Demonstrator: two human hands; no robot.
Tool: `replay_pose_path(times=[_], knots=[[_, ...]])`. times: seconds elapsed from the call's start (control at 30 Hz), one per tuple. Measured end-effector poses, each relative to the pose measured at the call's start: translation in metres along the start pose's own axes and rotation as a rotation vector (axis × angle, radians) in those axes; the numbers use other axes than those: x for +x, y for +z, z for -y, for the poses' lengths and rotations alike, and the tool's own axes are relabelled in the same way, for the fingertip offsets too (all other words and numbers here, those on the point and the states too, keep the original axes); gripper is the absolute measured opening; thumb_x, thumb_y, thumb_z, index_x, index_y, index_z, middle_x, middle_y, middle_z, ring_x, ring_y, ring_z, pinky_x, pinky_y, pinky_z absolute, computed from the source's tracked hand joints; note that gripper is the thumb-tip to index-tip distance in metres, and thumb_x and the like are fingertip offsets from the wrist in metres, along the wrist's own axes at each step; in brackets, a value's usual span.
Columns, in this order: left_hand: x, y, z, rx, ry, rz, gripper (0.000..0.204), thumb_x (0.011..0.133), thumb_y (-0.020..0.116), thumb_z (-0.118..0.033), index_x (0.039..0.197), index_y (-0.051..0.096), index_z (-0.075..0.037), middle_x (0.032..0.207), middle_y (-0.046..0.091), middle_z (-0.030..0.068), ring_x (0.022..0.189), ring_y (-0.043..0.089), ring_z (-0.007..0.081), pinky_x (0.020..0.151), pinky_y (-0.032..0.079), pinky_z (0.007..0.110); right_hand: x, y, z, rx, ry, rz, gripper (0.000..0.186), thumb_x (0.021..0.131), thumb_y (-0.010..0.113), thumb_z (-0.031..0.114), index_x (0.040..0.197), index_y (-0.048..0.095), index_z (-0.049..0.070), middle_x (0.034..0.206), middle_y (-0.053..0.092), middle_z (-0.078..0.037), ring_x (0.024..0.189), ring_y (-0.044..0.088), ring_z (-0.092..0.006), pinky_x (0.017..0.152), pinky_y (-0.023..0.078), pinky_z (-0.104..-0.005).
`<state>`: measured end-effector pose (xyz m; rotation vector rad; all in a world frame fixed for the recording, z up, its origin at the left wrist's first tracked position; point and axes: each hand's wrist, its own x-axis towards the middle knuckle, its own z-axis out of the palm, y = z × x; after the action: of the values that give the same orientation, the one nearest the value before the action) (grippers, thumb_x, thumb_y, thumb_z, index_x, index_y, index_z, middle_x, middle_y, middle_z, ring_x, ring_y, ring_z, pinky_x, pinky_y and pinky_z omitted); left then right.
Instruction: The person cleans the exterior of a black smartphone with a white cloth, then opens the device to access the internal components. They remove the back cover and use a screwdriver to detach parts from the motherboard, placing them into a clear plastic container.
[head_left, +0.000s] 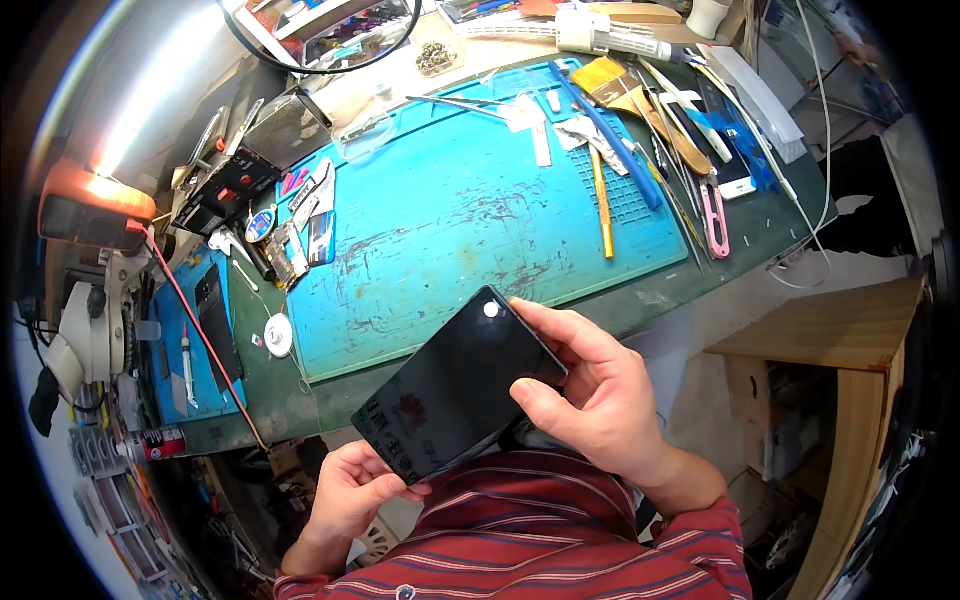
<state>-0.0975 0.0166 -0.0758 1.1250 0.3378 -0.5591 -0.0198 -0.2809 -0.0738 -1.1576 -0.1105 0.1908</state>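
Note:
A black smartphone (450, 385) is held in both hands over my lap, just off the front edge of the bench. It slants from lower left to upper right, and its dark glossy face carries reflections. My right hand (600, 390) grips the upper right end, thumb on the face and fingers along the edge and behind. My left hand (357, 490) pinches the lower left corner, thumb near the edge; the fingers beneath are partly hidden. Beyond the phone lies a worn blue work mat (430, 240) with dark scratches.
A brush (625, 90), a yellow-handled tool (602, 205), a pink-handled knife (715, 215) and a white phone (738, 185) crowd the right side. Phone parts (310, 215), a white coil (279, 335) and a red cable (195, 320) lie left. An orange meter (85, 210) stands far left.

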Motion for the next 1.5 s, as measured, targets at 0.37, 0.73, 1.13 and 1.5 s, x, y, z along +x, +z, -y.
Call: replay_pose_path(times=[0.37,0.73,1.13,1.5], knots=[[0.004,0.007,0.013,-0.005,0.096,-0.031,0.035,0.09,0.082,-0.009,0.113,0.065,0.011,0.103,0.075,0.0252,0.09,0.078,0.0318,0.08,0.066,0.044,0.002,-0.003,-0.005,-0.235,-0.14,-0.072,0.057,0.09,0.073,0.005,0.145,0.059,0.001,0.119,0.064,-0.007,0.097,0.062,-0.0097,0.074,0.054,-0.0233],[0.004,0.013,0.022,-0.009,0.156,-0.064,0.032,0.091,0.08,-0.006,0.112,0.065,0.012,0.105,0.075,0.0251,0.088,0.078,0.0297,0.081,0.066,0.043,0.002,-0.004,-0.01,-0.251,-0.181,-0.073,0.056,0.09,0.071,0.003,0.145,0.06,0.001,0.119,0.064,-0.008,0.095,0.062,-0.0097,0.075,0.054,-0.0235],[0.005,0.014,0.024,-0.007,0.206,-0.063,0.026,0.09,0.08,-0.004,0.105,0.064,0.012,0.104,0.075,0.0257,0.088,0.077,0.0295,0.082,0.066,0.043,0.0,-0.003,-0.011,-0.252,-0.186,-0.088,0.056,0.09,0.071,0.002,0.144,0.06,0.0,0.119,0.064,-0.008,0.095,0.063,-0.0101,0.077,0.055,-0.0242],[0.003,0.013,0.026,0.051,0.203,-0.137,0.024,0.09,0.081,-0.004,0.085,0.059,0.004,0.082,0.073,0.0207,0.079,0.077,0.03,0.078,0.066,0.045,-0.001,-0.005,-0.013,-0.247,-0.201,-0.07,0.052,0.094,0.071,0.005,0.145,0.06,-0.001,0.118,0.065,-0.009,0.1,0.062,-0.0126,0.084,0.053,-0.0258]])
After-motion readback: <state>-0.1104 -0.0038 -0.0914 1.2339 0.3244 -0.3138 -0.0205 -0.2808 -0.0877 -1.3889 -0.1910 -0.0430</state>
